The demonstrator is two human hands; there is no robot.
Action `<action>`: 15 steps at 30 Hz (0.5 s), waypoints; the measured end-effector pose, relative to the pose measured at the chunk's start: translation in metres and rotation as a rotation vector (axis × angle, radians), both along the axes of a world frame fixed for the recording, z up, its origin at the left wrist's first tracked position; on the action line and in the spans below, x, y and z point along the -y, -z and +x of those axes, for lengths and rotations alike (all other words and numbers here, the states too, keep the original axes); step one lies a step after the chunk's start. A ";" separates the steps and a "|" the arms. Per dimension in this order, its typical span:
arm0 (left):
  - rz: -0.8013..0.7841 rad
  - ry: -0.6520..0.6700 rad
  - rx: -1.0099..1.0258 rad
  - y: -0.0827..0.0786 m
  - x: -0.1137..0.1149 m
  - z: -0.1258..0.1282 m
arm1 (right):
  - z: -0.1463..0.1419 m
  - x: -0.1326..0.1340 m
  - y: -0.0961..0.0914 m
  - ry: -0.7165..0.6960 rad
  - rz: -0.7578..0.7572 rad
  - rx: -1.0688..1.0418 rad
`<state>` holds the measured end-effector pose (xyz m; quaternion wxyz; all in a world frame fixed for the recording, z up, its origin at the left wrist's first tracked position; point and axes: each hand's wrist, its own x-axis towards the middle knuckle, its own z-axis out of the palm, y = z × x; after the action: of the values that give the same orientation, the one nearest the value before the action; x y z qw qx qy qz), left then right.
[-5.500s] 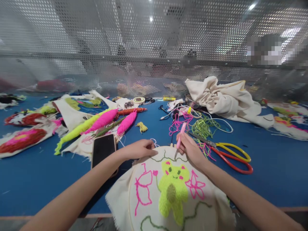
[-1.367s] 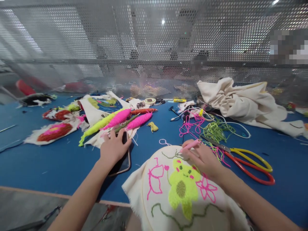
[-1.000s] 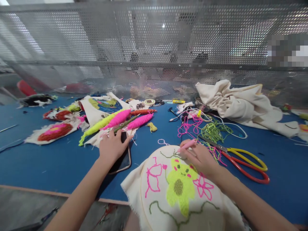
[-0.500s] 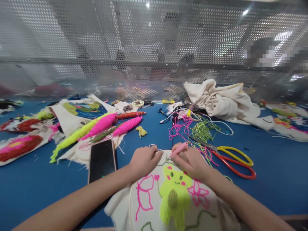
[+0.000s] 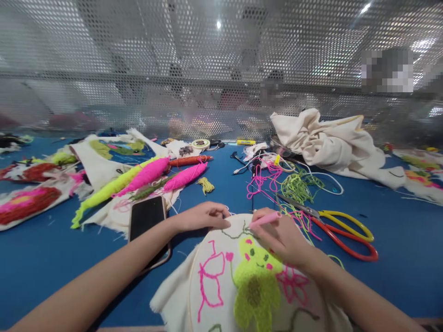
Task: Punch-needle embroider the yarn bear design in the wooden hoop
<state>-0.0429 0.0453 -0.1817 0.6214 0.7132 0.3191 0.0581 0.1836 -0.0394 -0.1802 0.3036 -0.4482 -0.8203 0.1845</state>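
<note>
A round embroidery hoop (image 5: pixel 192 295) with cream cloth lies at the near table edge. It shows a neon-yellow figure, pink flowers and a green line. My left hand (image 5: pixel 204 216) rests on the hoop's far rim, fingers pressed together on the cloth. My right hand (image 5: pixel 282 237) is closed on a pink punch needle (image 5: pixel 266 219), whose tip points left at the green line near the top of the cloth. A black phone (image 5: pixel 147 221) lies just left of my left forearm.
Red-and-yellow scissors (image 5: pixel 342 230) lie right of the hoop. Loose pink and green yarn (image 5: pixel 294 186) is tangled behind them. Neon yarn skeins (image 5: pixel 148 174) and finished pieces (image 5: pixel 24 203) sit on the left. Crumpled cream fabric (image 5: pixel 332 143) is at the back right, before a perforated metal screen (image 5: pixel 194 69).
My left hand left the phone and came back to the hoop's far rim. My right hand kept the pink needle, which now lies flatter, pointing left.
</note>
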 end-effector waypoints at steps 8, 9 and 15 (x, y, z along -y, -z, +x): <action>-0.327 -0.171 0.140 -0.002 0.016 0.011 | 0.005 -0.002 0.004 0.143 -0.076 -0.133; -0.338 -0.192 0.155 -0.002 0.017 0.011 | 0.005 -0.002 0.004 0.148 -0.067 -0.143; -0.364 -0.230 0.187 0.001 0.018 0.011 | 0.008 -0.001 0.007 0.126 0.030 -0.138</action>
<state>-0.0318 0.0274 -0.1825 0.7560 0.5398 0.3445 0.1356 0.1913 -0.0385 -0.1871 0.3772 -0.4807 -0.7702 0.1829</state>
